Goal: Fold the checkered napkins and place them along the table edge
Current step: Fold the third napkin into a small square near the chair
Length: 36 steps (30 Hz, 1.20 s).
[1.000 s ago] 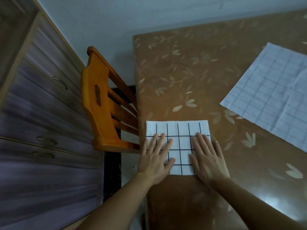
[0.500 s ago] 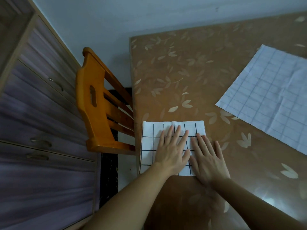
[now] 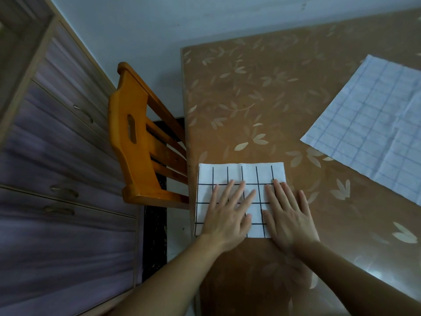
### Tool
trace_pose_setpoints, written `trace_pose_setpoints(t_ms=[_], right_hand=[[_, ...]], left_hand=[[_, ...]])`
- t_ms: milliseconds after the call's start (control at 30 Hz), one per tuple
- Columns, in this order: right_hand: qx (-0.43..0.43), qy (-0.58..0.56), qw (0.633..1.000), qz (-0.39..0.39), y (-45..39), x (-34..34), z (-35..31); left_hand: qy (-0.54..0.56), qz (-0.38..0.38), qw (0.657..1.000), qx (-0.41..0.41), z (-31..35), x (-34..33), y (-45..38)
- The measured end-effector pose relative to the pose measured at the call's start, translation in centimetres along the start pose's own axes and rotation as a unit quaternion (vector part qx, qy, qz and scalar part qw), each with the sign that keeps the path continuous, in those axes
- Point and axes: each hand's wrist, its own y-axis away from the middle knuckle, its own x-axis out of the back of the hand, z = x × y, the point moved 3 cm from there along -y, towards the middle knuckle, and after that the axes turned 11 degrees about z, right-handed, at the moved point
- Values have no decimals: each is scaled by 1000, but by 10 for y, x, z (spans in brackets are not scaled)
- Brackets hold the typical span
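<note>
Folded napkin (image 3: 241,179): white cloth, bold black grid, folded to a compact rectangle; faint vertical crease near its middle; far edge straight and flat.
Napkin position: on the brown leaf-patterned table (image 3: 262,92), its left side right at the table's left edge, near the front of the tabletop; lies flat.
Second napkin (image 3: 373,126): unfolded, pale with a thin blue-grey grid, creased, spread flat at an angle on the right of the table, well apart from the folded one; runs out of view at the right.
Napkin vs hands: both hands lie on top of the folded napkin's near half, side by side; the far strip of cloth shows beyond the fingertips.
Left hand (image 3: 227,213): flat, palm down, fingers straight and slightly spread, pressing on the cloth's centre-left; grips nothing.
Right hand (image 3: 288,215): flat, palm down, fingers straight and fanned; covers the napkin's right side, outer fingers past the cloth's right edge onto the table; grips nothing.
Gap between hands: narrow, a strip of grid visible between the thumbs.
Surroundings: orange wooden chair (image 3: 136,137) just beside the table's left edge; wooden drawers (image 3: 57,156) further left.
</note>
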Motion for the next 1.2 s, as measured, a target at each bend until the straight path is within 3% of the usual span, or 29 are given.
trace_pose_setpoints(t_ms=[333, 567, 667, 767, 900, 1200], right_hand=[[23, 1, 1000, -19, 4, 5, 17], [0, 53, 997, -55, 7, 10, 32], [-11, 29, 1000, 1, 11, 20, 23], [63, -10, 997, 54, 24, 36, 11], [203, 4, 978, 52, 39, 37, 9], [202, 12, 976, 79, 29, 35, -3]], left_hand=[[-20, -45, 998, 36, -39, 1, 20], [-29, -33, 997, 64, -50, 6, 34], [-30, 4, 999, 11, -34, 18, 30], [4, 70, 994, -78, -5, 21, 32], [45, 59, 995, -66, 11, 20, 37], [6, -20, 1000, -20, 26, 27, 34]])
